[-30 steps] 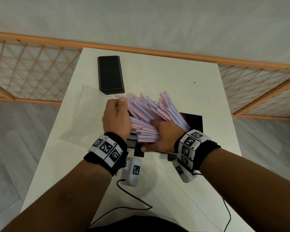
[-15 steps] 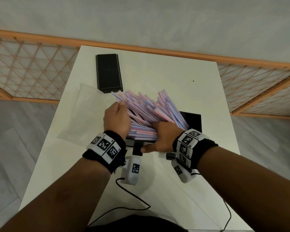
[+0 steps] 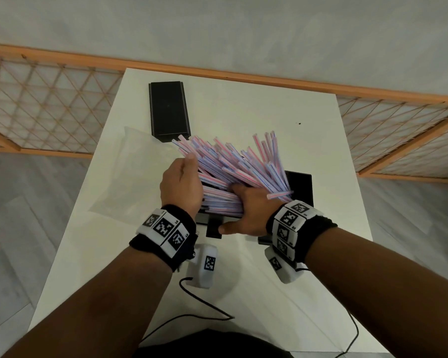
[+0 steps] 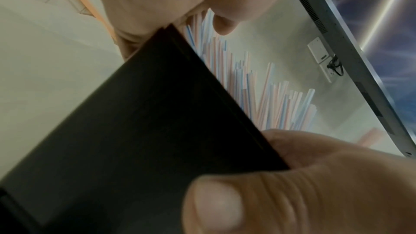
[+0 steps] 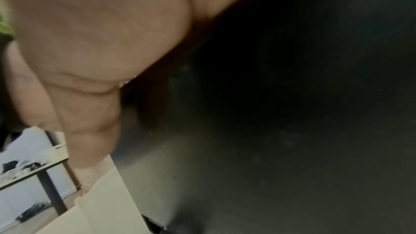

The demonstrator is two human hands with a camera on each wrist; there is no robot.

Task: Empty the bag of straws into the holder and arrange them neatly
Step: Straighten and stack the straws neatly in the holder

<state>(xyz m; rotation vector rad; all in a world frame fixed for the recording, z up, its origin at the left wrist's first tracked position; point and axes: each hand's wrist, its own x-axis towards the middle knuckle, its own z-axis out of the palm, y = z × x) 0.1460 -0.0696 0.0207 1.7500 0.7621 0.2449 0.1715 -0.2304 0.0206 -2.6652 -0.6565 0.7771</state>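
Observation:
A fan of pink-and-blue straws (image 3: 233, 171) lies loosely in the black holder (image 3: 299, 187) at the middle of the white table (image 3: 282, 293), tips spread toward the far side. My left hand (image 3: 181, 184) curls round the left side of the bundle, thumb up against it. My right hand (image 3: 246, 205) has its fingers buried in the straws on the right, its thumb stretched along the holder's front. In the left wrist view the straws (image 4: 265, 99) rise behind the holder's dark wall (image 4: 135, 131). The right wrist view shows only palm (image 5: 101, 33) and dark holder (image 5: 292, 95).
A flat black lid (image 3: 169, 109) lies at the table's far left. The empty clear bag (image 3: 130, 171) lies left of the holder. Cables (image 3: 204, 306) trail across the near part of the table. A wooden lattice fence (image 3: 36, 107) runs behind the table.
The straws have fanned out wider and longer toward the far side, and one now sticks out sideways over my right wrist. Both hands stay at the bundle's sides.

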